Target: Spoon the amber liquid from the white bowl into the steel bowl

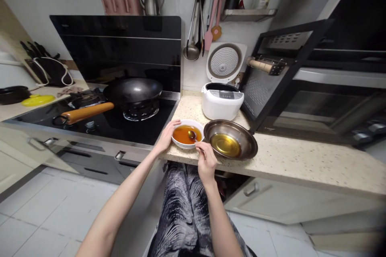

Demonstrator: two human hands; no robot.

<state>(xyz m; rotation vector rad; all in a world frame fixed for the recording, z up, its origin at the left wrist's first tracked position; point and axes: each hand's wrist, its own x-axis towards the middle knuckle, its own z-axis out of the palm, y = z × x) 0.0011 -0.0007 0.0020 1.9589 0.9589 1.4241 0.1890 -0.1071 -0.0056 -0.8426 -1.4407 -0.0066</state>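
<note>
Left hand: fingers curled against the left rim of the white bowl, thumb at the upper edge, steadying it. Right hand: fingertips pinched on the handle of a metal spoon, whose bowl end dips into the bowl's contents. White bowl holds an orange-red translucent liquid and sits on the speckled counter, near its front edge, just right of the stove.

Touching or just beside the white bowl on its right: a steel bowl, wider, holding a pool of clear yellow liquid at its bottom.

Behind both bowls: a white rice cooker, lid standing open. To the right of it, an oven door hangs open over the counter.

Left of the bowls: black cooktop with a dark wok on the burner, its wooden handle pointing left. Utensils hang on the wall above the rice cooker. Far left, a yellow lid lies on another counter.
</note>
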